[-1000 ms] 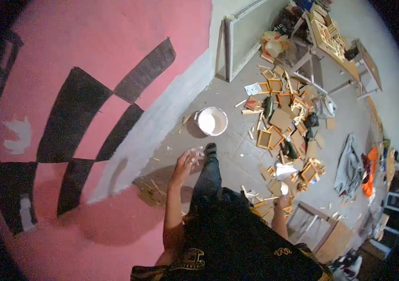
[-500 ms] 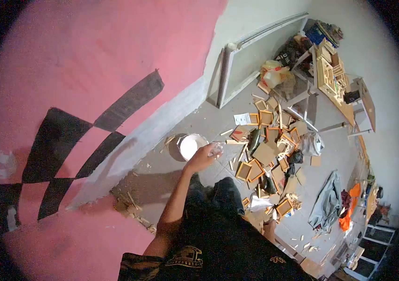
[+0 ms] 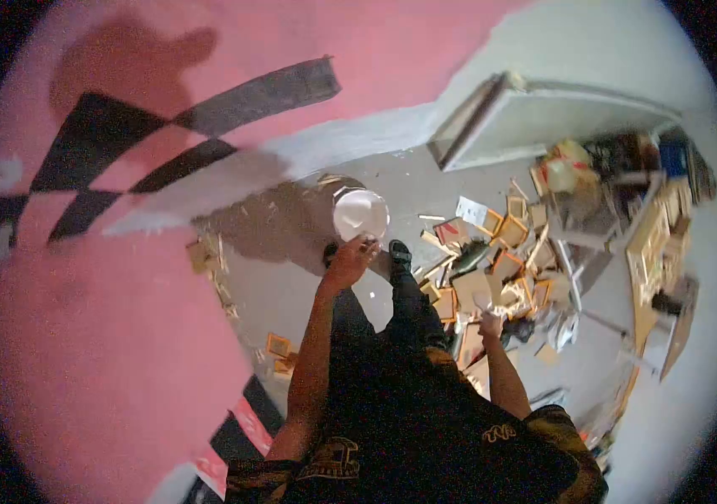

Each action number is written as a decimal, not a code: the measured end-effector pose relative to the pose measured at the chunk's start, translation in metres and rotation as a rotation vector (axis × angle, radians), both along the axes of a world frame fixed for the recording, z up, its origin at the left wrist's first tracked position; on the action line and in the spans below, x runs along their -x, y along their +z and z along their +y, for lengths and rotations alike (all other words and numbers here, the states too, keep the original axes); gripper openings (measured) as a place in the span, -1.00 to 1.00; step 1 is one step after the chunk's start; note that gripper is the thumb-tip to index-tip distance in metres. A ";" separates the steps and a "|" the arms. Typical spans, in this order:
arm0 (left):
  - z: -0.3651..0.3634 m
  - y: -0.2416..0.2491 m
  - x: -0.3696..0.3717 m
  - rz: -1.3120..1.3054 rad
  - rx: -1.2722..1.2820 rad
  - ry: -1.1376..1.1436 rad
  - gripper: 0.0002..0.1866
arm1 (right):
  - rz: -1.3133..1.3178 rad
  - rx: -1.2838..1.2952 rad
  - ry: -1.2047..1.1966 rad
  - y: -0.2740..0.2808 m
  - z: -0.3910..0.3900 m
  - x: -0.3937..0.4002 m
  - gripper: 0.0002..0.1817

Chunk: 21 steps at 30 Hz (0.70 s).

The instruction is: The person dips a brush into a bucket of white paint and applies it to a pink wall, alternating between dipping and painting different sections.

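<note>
A round white bucket (image 3: 361,215) with white contents stands on the floor by the painted wall. My left hand (image 3: 352,262) is over the bucket's near rim, fingers curled together. What they hold, if anything, is too small and blurred to make out. Lower on the right, my right hand (image 3: 490,324) is closed around a pale, narrow thing (image 3: 483,302) that points away from me; blur hides its kind. Beneath that hand lies a heap of wooden frames and boards (image 3: 478,290). My shoes are just this side of the bucket.
The wall (image 3: 291,25) is pink with black checks and a white lower band. A framed panel (image 3: 543,126) leans at the back. Tables (image 3: 648,252) bearing wooden pieces stand at the right. Scraps (image 3: 207,256) lie along the wall's base.
The view has turned, shifting the bucket up and the heap lower. My left hand has come to the bucket's near rim, and the right hand has risen over the heap. A shadow now falls on the wall.
</note>
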<state>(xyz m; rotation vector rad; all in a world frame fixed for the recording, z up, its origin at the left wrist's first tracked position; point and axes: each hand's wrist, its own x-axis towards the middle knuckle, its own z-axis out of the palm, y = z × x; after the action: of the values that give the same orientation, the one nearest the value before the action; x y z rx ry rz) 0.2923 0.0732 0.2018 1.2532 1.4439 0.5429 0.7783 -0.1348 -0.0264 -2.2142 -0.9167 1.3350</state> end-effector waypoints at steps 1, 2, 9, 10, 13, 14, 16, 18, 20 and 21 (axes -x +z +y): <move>-0.007 -0.021 -0.007 -0.049 -0.047 0.020 -0.67 | 0.075 0.007 0.010 0.004 0.039 -0.002 -0.78; -0.015 -0.035 -0.016 -0.097 -0.093 0.045 -0.69 | 0.230 0.092 -0.019 0.000 0.074 -0.013 -0.77; -0.011 -0.076 -0.060 -0.200 -0.178 0.286 -0.73 | 0.171 -0.014 0.675 -0.034 0.251 0.071 -0.72; -0.016 -0.092 -0.066 -0.251 -0.141 0.340 -0.74 | 0.084 -0.103 0.826 -0.063 0.252 0.071 -0.73; -0.014 -0.136 -0.049 -0.222 -0.015 0.487 -0.78 | -0.080 -0.317 1.156 -0.144 0.268 0.114 -0.75; -0.015 -0.153 -0.042 -0.278 -0.043 0.571 -0.80 | -0.075 -0.308 1.214 -0.155 0.271 0.137 -0.72; -0.019 -0.201 -0.028 -0.084 -0.013 0.539 -0.80 | -0.080 -0.086 1.284 -0.225 0.270 0.163 -0.69; -0.026 -0.253 -0.025 -0.056 0.051 0.614 -0.79 | -0.010 -0.036 1.438 -0.315 0.262 0.173 -0.68; -0.030 -0.313 -0.026 -0.121 -0.034 0.683 -0.78 | -0.150 -0.129 1.776 -0.398 0.260 0.194 -0.65; -0.032 -0.345 -0.027 -0.156 -0.082 0.716 -0.78 | -0.394 -0.230 2.028 -0.427 0.262 0.220 -0.63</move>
<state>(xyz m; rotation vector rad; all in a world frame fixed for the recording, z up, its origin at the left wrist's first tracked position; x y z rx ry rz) 0.3198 0.0416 -0.1437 0.7010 1.7330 1.1580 0.5585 0.1275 -0.4536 -0.7129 -3.5100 0.9567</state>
